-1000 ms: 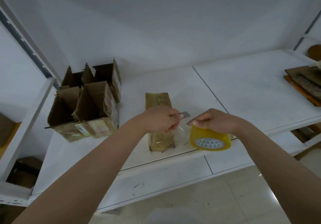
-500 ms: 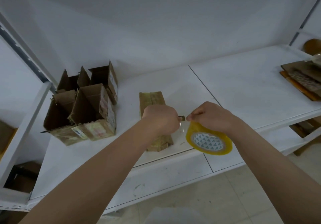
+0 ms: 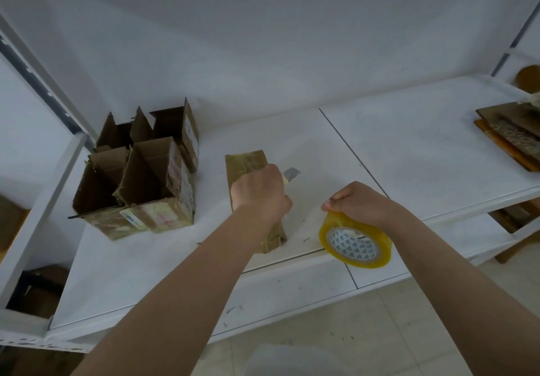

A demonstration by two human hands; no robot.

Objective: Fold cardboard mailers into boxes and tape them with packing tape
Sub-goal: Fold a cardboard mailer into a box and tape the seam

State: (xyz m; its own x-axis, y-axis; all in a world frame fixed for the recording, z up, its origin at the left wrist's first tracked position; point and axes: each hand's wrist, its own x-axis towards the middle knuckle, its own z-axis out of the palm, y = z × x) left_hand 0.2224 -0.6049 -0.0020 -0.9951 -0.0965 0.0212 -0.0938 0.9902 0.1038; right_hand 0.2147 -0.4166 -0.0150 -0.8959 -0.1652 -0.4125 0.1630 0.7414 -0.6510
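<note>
A taped-up cardboard box (image 3: 248,164) lies lengthwise on the white shelf (image 3: 409,153), partly hidden under my left hand (image 3: 260,193). That hand grips a small utility knife whose grey blade (image 3: 291,172) sticks out past my knuckles to the right. My right hand (image 3: 358,202) holds a yellow roll of packing tape (image 3: 355,240) by its upper rim, just over the shelf's front edge. A thin clear strip of tape seems to run from the roll toward the box, too faint to be sure.
Several open-topped cardboard boxes (image 3: 140,177) stand grouped at the left of the shelf. Flat cardboard mailers (image 3: 511,133) are stacked at the far right. A white shelf upright (image 3: 35,200) rises on the left. Tiled floor lies below the shelf edge.
My left hand with the knife has pulled away to the left, over the box, baring the blade. My right hand has dropped and tilted the tape roll so that its core faces me.
</note>
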